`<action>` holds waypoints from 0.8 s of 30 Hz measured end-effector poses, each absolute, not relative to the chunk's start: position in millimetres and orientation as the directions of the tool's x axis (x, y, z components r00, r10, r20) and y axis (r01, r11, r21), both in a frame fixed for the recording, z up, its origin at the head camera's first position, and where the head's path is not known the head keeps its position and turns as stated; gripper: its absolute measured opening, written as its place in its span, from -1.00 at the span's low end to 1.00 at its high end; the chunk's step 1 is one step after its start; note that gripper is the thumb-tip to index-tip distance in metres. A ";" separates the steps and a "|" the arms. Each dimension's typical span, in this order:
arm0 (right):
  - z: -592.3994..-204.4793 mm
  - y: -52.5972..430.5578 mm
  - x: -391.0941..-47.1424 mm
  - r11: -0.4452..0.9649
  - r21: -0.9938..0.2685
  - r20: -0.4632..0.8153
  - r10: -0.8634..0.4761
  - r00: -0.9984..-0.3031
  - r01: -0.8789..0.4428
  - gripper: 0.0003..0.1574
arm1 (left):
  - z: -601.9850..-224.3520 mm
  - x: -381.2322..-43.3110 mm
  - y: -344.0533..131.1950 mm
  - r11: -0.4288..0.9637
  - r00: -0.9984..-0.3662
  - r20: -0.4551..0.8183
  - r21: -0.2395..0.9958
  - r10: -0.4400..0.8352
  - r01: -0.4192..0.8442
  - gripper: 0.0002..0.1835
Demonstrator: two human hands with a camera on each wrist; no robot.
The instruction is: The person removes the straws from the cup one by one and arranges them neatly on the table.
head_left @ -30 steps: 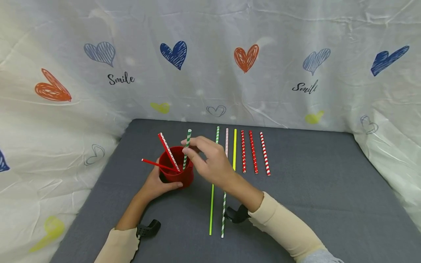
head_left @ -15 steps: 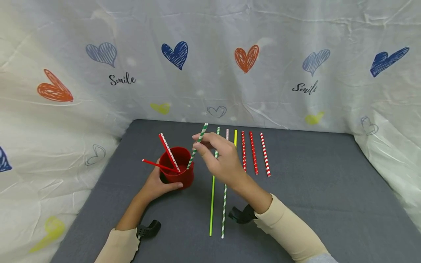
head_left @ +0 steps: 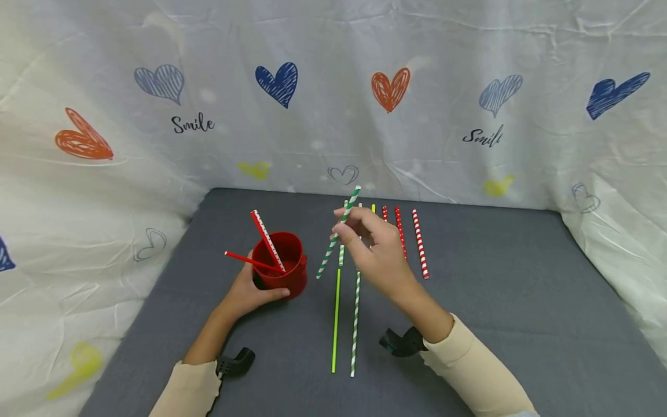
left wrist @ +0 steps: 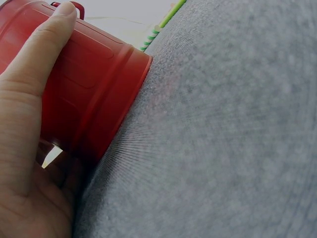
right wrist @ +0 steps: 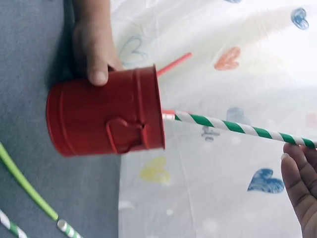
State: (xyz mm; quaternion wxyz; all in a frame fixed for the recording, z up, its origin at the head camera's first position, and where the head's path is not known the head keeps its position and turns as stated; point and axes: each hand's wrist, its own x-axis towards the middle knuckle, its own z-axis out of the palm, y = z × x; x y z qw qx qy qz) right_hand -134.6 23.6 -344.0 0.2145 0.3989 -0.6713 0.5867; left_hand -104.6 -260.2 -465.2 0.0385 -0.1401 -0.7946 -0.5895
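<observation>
My left hand (head_left: pixel 252 294) grips a red metal bucket (head_left: pixel 286 282) standing on the table, thumb across its front. The left wrist view shows the thumb (left wrist: pixel 37 54) against the bucket's wall. A red straw with white dots (head_left: pixel 268 241) and a plain red straw (head_left: pixel 254 263) lean out of the bucket. My right hand (head_left: pixel 383 249) pinches a green-and-white striped paper straw (head_left: pixel 327 255) between thumb and fingers. That straw slants in the air to the right of the bucket, its lower end outside the rim. The right wrist view shows the same straw (right wrist: pixel 237 128) held near one end.
Right of the bucket lie a lime green straw (head_left: pixel 336 321) and a green-and-white striped straw (head_left: pixel 356 324). Behind the right hand is a row of several more straws, with a red-and-white striped one (head_left: pixel 420 244) at its right end. A heart-printed sheet (head_left: pixel 333 116) hangs behind the grey table (head_left: pixel 500 289).
My right hand has drawn the green-and-white straw up out of the bucket and carried it to the right. The left hand and bucket have stayed put.
</observation>
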 end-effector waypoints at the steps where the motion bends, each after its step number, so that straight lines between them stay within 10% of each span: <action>1: -344.6 26.7 -135.5 -0.013 -0.631 0.747 -0.282 -0.603 -0.776 -0.75 | -465.2 -104.6 -260.0 0.266 -0.958 0.226 0.926 0.176 0.268 0.07; 24: -384.1 88.0 -139.5 0.163 -0.772 0.552 -0.305 -0.776 -0.614 -0.48 | -495.2 -119.7 -266.8 0.281 -0.966 0.208 0.928 0.152 0.244 0.15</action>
